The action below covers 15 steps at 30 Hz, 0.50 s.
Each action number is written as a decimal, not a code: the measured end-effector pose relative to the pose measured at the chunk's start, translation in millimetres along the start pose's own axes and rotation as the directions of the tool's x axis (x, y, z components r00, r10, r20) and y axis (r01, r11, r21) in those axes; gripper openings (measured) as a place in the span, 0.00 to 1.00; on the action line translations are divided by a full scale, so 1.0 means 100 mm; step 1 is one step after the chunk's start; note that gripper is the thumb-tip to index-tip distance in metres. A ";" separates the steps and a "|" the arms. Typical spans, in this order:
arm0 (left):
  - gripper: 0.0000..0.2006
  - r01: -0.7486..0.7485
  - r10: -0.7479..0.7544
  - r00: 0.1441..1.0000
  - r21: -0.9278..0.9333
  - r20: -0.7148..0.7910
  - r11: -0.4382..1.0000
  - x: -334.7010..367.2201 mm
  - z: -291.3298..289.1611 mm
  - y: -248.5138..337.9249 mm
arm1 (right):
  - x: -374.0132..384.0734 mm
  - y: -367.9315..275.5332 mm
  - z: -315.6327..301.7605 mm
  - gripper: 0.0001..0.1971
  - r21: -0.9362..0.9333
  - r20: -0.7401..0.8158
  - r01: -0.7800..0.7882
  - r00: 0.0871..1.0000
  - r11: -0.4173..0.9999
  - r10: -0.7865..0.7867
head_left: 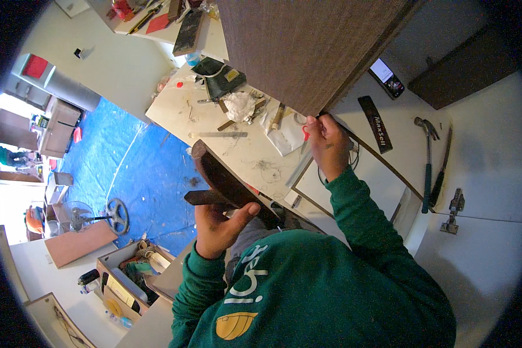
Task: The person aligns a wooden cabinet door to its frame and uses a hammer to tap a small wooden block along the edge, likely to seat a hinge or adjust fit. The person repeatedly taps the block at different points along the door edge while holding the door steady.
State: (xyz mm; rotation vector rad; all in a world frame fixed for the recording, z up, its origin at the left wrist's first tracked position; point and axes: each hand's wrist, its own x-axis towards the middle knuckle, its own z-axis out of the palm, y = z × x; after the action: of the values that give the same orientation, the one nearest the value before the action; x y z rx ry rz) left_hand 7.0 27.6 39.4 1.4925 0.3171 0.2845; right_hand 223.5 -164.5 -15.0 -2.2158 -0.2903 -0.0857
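My left hand [217, 229] is closed round a dark brown curved piece [223, 180], its rounded end pointing up and a shorter brown arm jutting left. The kind of piece is unclear. At the lower corner of a large brown wood-grain panel [301, 46], my right hand [329, 145] has its fingers pinched together; what they hold is hidden. A thin dark edge [383, 162] runs from beside that hand down along a white board. Near its left side lie red-handled scissors [305, 133].
The cream worktop [214, 156] bears a crumpled white wad [239, 107], a dark pouch [219, 78] and scraps. A claw hammer [428, 162], black strip [374, 124] and phone [387, 78] lie right. Blue sheeting [133, 180] covers the floor; a fan [78, 214] and open drawer [107, 261] stand lower left.
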 end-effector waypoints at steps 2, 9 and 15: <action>0.19 -0.013 0.013 1.000 0.042 0.003 0.999 0.02 0.03 0.00 | -0.02 -0.01 -0.06 0.18 0.005 0.061 -0.013 0.998 1.000 0.012; 0.16 -0.192 0.205 0.977 0.169 -0.059 0.967 0.39 0.46 0.17 | -0.63 -0.01 -0.42 0.17 0.333 0.572 0.137 0.757 0.933 -0.316; 0.19 -0.397 0.404 0.913 0.324 0.047 0.859 0.88 0.96 0.40 | -0.77 -0.14 -0.25 0.20 0.323 0.147 0.115 0.974 0.939 -0.170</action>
State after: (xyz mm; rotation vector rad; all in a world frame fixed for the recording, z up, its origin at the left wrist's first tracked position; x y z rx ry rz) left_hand 125.2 -25.2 81.5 1.8847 0.0650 0.6065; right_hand 146.3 -190.0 -1.7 -1.8863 -0.5257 0.0712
